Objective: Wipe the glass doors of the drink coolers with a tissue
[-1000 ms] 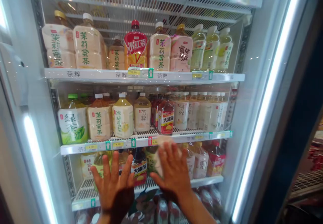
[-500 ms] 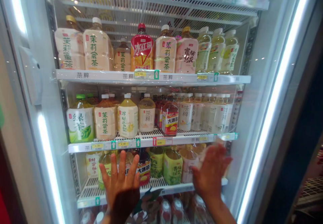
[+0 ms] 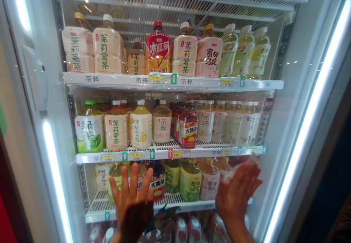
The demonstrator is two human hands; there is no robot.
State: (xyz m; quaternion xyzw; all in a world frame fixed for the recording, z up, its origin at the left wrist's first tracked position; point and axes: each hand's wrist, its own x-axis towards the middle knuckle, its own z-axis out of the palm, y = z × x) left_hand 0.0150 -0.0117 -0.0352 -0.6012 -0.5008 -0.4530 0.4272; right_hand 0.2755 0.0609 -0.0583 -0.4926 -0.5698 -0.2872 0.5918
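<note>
Against the glass door of a drinks cooler, low down and in front of the third shelf, both hands are pressing flat. The left hand is lying spread, fingers wide and holding nothing, over a dark bottle of iced tea behind the pane. The right hand is pushing a pale wiping cloth against the glass near the shelf's right end, palm open over it rather than clenched; the cloth is blurred, so how much of it is under the fingers is hard to tell. As a judgement, the cloth could be slipping out from under that flat palm, since nothing is pinching it, and the bare left palm is likely leaving smears on the pane. Leaning hard on the door could also be rattling the bottles inside. Behind the glass, the middle shelf is carrying a green tea bottle at its left end and a red-labelled bottle near its middle; the top shelf is carrying a red bottle among pale jasmine tea bottles. A bright light strip is running down the right frame, close beside the cloth.
</note>
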